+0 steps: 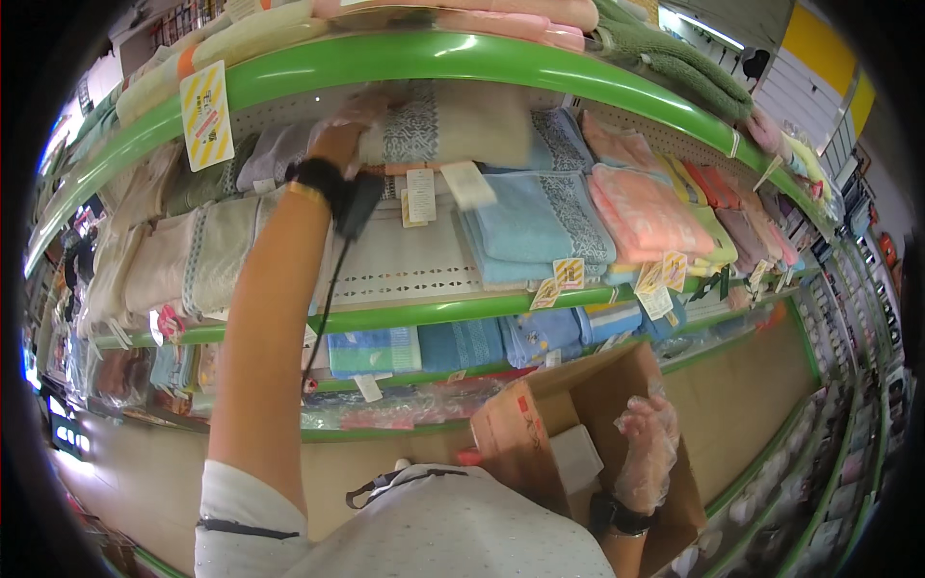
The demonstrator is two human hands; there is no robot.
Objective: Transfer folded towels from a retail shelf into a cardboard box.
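My left hand reaches to the back of the upper towel shelf. It grips the left end of a folded beige towel with a dark patterned band. Both hand and towel are blurred, and the fingertips are partly hidden. A white paper tag hangs below the towel. Under it, at the shelf front, shows bare perforated white metal. My right hand, in a clear plastic glove, is over an opened cardboard box with fingers curled. Whether it grips the box wall cannot be told. A white piece lies inside the box.
Blue folded towels and pink ones sit right of the bare patch; pale towels sit left. A green shelf edge crosses above my left hand. Lower shelves hold more towels. Another shelving unit stands at right.
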